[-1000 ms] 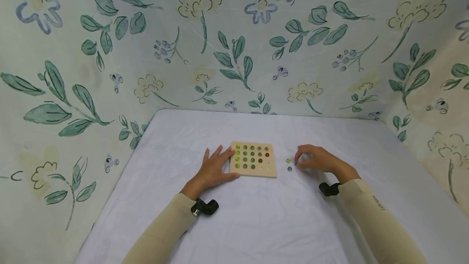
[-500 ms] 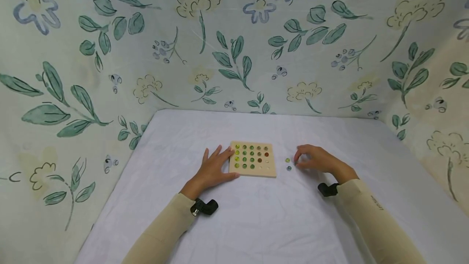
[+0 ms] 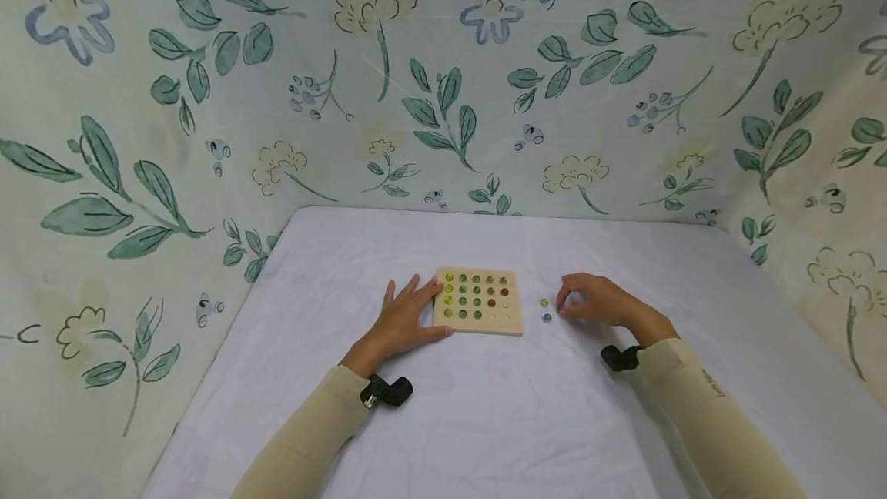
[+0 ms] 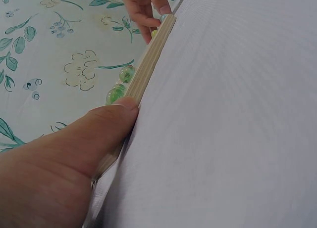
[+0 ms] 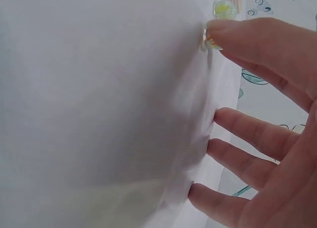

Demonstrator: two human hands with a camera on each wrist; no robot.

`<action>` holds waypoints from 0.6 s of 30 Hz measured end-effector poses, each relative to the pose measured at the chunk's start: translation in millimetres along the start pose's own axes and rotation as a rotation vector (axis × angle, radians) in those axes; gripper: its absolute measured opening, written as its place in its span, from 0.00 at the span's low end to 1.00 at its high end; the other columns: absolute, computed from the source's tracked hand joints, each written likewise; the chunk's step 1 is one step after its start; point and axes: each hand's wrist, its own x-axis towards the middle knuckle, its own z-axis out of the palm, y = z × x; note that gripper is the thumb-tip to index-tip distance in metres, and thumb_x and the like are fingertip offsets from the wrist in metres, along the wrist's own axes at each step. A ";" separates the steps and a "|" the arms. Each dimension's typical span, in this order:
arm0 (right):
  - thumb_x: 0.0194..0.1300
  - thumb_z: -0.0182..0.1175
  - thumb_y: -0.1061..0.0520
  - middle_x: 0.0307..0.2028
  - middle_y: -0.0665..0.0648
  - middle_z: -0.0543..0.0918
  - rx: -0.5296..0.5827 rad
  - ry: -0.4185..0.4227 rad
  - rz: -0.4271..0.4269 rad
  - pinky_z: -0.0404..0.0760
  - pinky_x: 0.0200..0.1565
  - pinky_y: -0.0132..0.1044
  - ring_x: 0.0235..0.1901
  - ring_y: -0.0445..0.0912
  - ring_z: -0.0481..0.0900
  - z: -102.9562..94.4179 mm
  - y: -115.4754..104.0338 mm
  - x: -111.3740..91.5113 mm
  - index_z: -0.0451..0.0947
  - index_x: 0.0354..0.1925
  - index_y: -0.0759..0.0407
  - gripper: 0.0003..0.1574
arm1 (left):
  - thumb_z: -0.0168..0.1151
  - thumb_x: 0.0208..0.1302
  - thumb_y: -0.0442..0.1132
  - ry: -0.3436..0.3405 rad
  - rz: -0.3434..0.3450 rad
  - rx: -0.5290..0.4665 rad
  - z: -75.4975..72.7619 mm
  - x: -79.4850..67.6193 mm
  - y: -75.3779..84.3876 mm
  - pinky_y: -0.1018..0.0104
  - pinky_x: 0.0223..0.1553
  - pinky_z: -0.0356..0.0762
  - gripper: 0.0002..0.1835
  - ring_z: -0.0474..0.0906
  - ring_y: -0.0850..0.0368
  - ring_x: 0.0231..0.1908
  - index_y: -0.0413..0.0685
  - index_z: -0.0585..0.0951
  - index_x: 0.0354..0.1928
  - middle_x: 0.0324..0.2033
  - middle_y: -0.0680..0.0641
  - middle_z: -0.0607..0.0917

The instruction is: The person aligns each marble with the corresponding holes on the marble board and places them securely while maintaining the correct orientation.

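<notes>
A light wooden board [image 3: 511,325] lies on the table, with rows of marbles in its hollows: yellow-green at left, green in the middle, some reddish brown at right. My left hand [image 3: 400,322] rests at its left side, fingers spread; in the left wrist view the thumb [image 4: 94,134] presses the wooden edge near green marbles [image 4: 116,93]. Right of the board, my right hand [image 3: 601,302] pinches a clear marble [image 5: 213,43] with yellow inside, at the tabletop. Beside it lie a yellow-green marble [image 3: 543,303] and a bluish marble [image 3: 547,318].
White cloth [image 3: 513,414] covers the table. A floral curtain [image 3: 443,83] hangs behind and along the sides. Each wrist carries a black camera, one on the left [image 3: 389,391] and one on the right [image 3: 619,358]. A few board hollows at the lower right hold no marble.
Both hands, the board and the marbles keep their places; the head view has shifted very slightly.
</notes>
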 end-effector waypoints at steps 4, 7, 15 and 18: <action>0.60 0.67 0.56 0.66 0.69 0.66 0.001 0.000 0.002 0.56 0.65 0.66 0.67 0.67 0.57 -0.7 -2.3 -0.8 0.81 0.35 0.46 0.05 | 0.65 0.53 0.67 -0.003 -0.005 0.001 -0.7 -1.3 1.8 0.46 0.70 0.23 0.47 0.42 0.52 0.74 0.61 0.61 0.73 0.73 0.56 0.57; 0.60 0.67 0.56 0.66 0.68 0.67 0.011 0.002 -0.006 0.57 0.65 0.65 0.67 0.66 0.57 -1.6 -5.8 -1.8 0.81 0.36 0.46 0.05 | 0.65 0.53 0.67 -0.008 -0.005 0.000 -1.8 -1.9 3.0 0.46 0.70 0.23 0.47 0.41 0.52 0.74 0.61 0.61 0.73 0.73 0.56 0.57; 0.60 0.67 0.55 0.66 0.67 0.67 0.038 0.027 -0.086 0.57 0.65 0.64 0.67 0.65 0.58 -2.6 -18.3 1.6 0.81 0.36 0.47 0.05 | 0.65 0.53 0.67 0.000 0.010 0.002 -1.6 -0.7 1.9 0.44 0.70 0.24 0.47 0.42 0.50 0.74 0.59 0.61 0.73 0.73 0.55 0.57; 0.60 0.68 0.53 0.67 0.66 0.67 0.037 0.025 -0.097 0.57 0.65 0.64 0.67 0.64 0.58 -1.9 -23.8 4.7 0.82 0.36 0.46 0.05 | 0.65 0.53 0.67 0.005 0.013 0.002 -1.4 -0.8 1.6 0.44 0.70 0.24 0.47 0.43 0.50 0.74 0.59 0.62 0.73 0.73 0.54 0.58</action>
